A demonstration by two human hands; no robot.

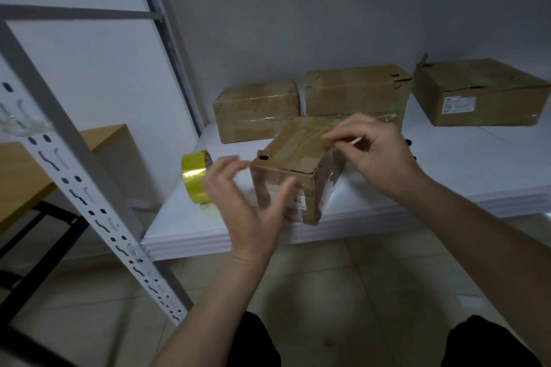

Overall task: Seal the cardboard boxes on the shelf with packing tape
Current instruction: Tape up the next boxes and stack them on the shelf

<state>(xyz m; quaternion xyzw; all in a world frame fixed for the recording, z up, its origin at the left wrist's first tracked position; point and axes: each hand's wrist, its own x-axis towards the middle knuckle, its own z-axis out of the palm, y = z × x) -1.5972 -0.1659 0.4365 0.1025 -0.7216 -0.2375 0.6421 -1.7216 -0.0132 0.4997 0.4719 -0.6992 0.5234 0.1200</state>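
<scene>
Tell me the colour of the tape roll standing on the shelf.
Shiny yellow. The tape roll shows in the head view, left of the small cardboard box.

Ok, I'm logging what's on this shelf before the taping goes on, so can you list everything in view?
small cardboard box: one, brown, front of the shelf, between the hands
cardboard boxes: three, brown, along the back: left, middle, right
packing tape roll: one, yellow, standing on edge left of the small box
shelf: one, white board
shelf upright: one, white slotted metal, at left
wooden table: one, tan, behind the upright
left hand: fingers loosely spread at the small box's near side
right hand: fingers curled over the box top; what they pinch is blurred
</scene>
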